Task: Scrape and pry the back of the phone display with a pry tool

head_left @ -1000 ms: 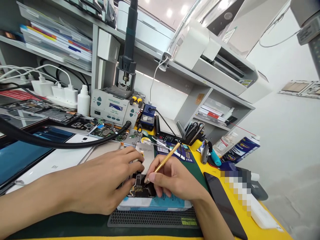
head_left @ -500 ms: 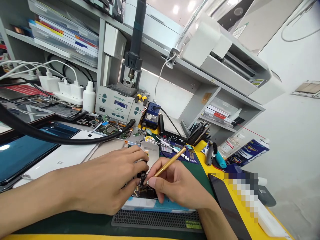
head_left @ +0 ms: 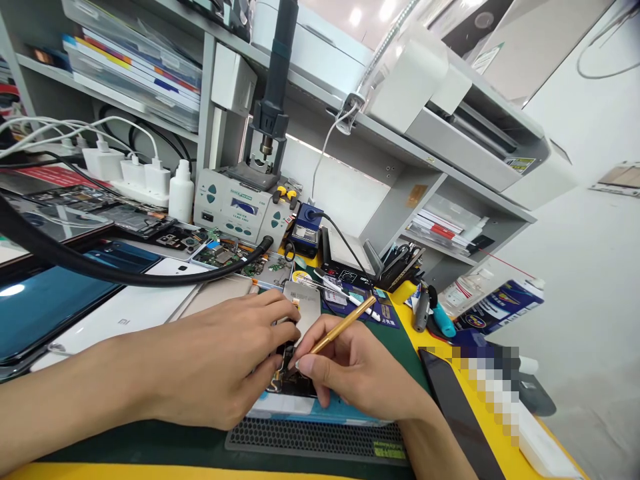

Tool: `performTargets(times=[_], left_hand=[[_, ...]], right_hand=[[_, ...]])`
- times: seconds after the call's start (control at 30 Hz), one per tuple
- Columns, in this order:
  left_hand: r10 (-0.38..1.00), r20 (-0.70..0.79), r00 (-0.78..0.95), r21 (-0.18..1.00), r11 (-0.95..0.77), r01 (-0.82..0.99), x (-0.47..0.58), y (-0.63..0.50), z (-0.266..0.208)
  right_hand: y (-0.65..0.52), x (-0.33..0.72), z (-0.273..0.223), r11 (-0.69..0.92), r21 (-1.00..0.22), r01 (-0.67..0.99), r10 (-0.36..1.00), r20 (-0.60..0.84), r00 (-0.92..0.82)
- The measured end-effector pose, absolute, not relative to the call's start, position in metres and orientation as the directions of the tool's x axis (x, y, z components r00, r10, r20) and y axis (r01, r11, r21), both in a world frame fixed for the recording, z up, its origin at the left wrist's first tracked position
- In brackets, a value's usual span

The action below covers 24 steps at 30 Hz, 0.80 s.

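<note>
An opened phone (head_left: 301, 385) lies on a blue and white pad (head_left: 340, 415), its dark innards partly showing between my hands. My left hand (head_left: 220, 353) rests over its left side, thumb and curled fingers gripping it; the fingertips are partly hidden. In my right hand (head_left: 357, 367) a slim gold pen-shaped tool (head_left: 345, 323) is pinched, slanting down toward the phone. Its working tip is too small to make out. Past my fingertips, the phone's silver battery (head_left: 307, 298) shows.
Left are a white phone (head_left: 123, 320), a blue phone (head_left: 107, 287) and a black hose (head_left: 125, 277). A hot-air station (head_left: 235, 207) and circuit boards (head_left: 225, 257) stand behind. A dark slab (head_left: 457, 407) lies right; a perforated grey mat (head_left: 310, 437) lies in front.
The whole view has shifted slightly. Both hands stay at the phone, with the gold tool held at almost the same slant.
</note>
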State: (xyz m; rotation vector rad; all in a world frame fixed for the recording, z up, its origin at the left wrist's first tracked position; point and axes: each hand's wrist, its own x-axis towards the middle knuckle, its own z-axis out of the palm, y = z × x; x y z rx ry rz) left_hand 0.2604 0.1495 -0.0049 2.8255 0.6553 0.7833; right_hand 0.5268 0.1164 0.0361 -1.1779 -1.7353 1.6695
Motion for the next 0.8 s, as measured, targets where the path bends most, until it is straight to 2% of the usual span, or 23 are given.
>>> performTargets(times=[0.8], left_hand=[[0.450, 0.457, 0.767, 0.247, -0.893, 0.376, 0.2589, 0.1484, -0.0076]], right_hand=[[0.1163, 0.5250, 0.0385, -0.101, -0.958, 0.267, 0.826, -0.231, -0.514]])
